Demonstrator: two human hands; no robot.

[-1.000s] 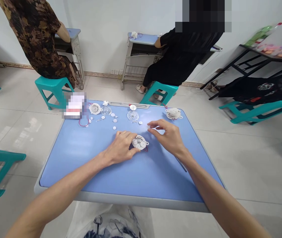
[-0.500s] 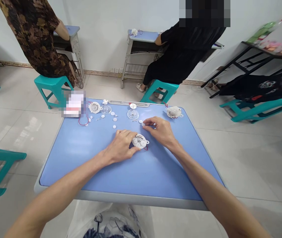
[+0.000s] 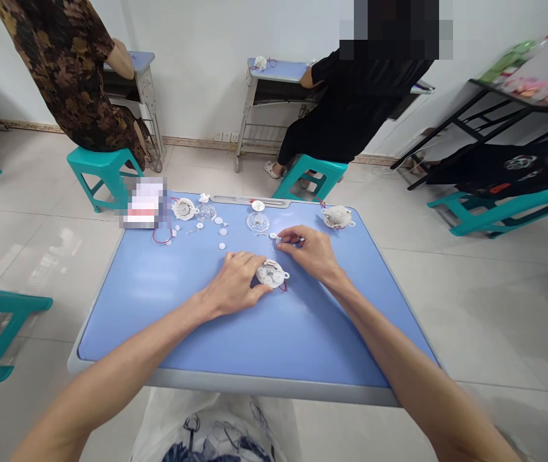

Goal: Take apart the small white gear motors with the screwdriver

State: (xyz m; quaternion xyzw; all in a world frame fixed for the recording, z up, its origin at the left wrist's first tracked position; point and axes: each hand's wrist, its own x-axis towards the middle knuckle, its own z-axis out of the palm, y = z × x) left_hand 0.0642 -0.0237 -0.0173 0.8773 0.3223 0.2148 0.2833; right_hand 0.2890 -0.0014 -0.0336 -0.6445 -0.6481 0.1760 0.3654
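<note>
1. Your right hand (image 3: 309,252) has moved forward, fingertips (image 3: 284,237) pinching a small white part (image 3: 278,239) on the counter (image 3: 110,333).
2. Your left hand (image 3: 234,282) grips a round white plastic housing (image 3: 271,274), red wire (image 3: 282,289) beside it.

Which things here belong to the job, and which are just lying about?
In use: white plastic housing under the left hand; small white disc by the right hand; clear plastic dome.
Lying about: blurred packet; teal stool; green bottle.
</note>
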